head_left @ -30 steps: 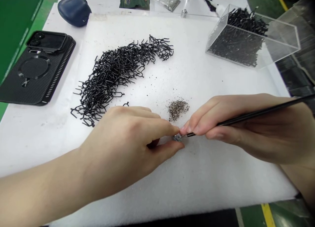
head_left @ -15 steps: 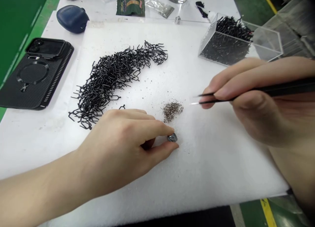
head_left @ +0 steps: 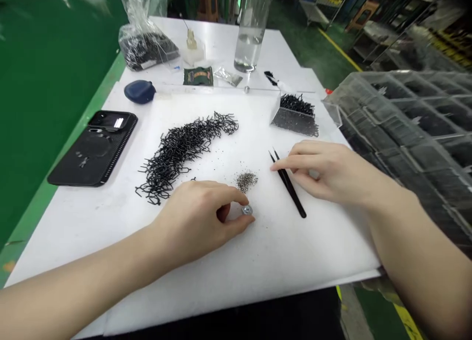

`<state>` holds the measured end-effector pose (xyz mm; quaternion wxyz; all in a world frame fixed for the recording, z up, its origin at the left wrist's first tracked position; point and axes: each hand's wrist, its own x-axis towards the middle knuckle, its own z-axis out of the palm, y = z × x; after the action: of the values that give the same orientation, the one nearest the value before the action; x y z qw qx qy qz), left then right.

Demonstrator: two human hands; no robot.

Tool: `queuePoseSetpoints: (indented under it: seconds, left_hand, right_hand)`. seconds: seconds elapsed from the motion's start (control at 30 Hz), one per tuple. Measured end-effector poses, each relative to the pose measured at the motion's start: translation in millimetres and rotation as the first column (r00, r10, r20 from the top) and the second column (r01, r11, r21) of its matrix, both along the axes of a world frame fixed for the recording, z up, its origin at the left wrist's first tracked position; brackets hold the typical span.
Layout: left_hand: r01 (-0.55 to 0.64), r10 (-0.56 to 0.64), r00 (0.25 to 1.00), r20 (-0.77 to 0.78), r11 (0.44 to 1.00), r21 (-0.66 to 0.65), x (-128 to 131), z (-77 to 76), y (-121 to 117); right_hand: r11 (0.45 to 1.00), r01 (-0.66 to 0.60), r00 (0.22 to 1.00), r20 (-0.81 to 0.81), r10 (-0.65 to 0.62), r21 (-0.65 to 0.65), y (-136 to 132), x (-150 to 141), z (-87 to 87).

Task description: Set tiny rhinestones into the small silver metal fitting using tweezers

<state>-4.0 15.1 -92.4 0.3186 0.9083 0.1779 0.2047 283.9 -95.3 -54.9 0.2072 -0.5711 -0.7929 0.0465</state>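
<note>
My left hand rests on the white foam pad, thumb and fingers pinching a small round silver metal piece. My right hand holds nothing, and its fingertips are close above the tips of black tweezers lying on the pad. Between the hands sits a small heap of tiny silvery grains. Left of my left hand lies a long heap of tangled black wire pieces.
A transparent box of black wire pieces stands beyond my right hand. A black phone and blue pouch lie left. Farther back are a green packet, water bottle and bagged black pieces. A transparent compartment tray stands right.
My right hand has let go of the tweezers, which now lie on the pad. The view has risen and widened, showing more of the table. My left hand stays on the metal piece.
</note>
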Motion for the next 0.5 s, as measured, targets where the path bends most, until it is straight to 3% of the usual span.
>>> queuePoseSetpoints:
  seconds: [0.13, 0.23, 0.3, 0.37, 0.5]
  left_hand:
    - [0.003, -0.003, 1.000, -0.016, 1.000, 0.004, 4, -2.3, 1]
    - [0.015, -0.015, 1.000, -0.025, 1.000, -0.006, 5, -3.8, 2]
    - [0.012, -0.012, 1.000, -0.029, 1.000, -0.014, 7, -5.1, 2]
    - [0.005, -0.006, 0.999, -0.034, 1.000, -0.020, 8, -6.2, 2]
    - [0.002, -0.003, 0.999, -0.054, 1.000, -0.031, 10, -3.5, 0]
  right_hand:
    - [0.996, 0.049, 0.998, -0.034, -0.046, 0.076, 13, -16, 27.1]
    - [0.994, 0.096, 0.994, -0.055, -0.093, 0.048, 49, -32, 34.9]
    - [0.985, 0.159, 0.987, -0.024, -0.161, -0.069, 80, -40, 28.4]
    - [0.977, 0.190, 0.981, -0.015, -0.192, -0.102, 107, -45, 16.6]
    - [0.962, 0.242, 0.966, -0.061, -0.251, -0.126, 131, -49, -2.6]
